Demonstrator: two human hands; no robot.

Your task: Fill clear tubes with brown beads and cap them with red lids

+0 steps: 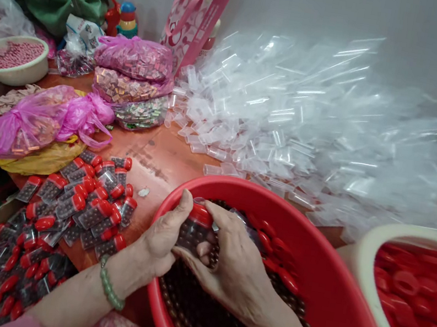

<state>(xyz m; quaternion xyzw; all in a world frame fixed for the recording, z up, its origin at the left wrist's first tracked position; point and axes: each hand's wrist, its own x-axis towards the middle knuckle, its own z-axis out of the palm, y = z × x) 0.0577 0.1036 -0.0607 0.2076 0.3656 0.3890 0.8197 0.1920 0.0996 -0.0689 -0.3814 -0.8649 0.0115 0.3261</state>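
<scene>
- Left hand (164, 237) and right hand (235, 258) pinch a clear, red-capped plastic bottle (192, 232) of dark beads.
- It is above a round, red plastic tub (338, 312).
- Similar bottles (93, 215) lie on the reddish-brown desk (168, 149).

Before me, a bottle (194, 230) is over the basin (344, 313) of beads (193, 315); right of it, a bucket (367, 250) of caps (424, 309); behind, a heap of tubes (273, 139); on my left, more bottles (93, 215), with bags (135, 57) behind them.

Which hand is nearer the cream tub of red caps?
Right. The right hand, over the red basin, is left of the cream tub; the left hand is farther left.
</scene>
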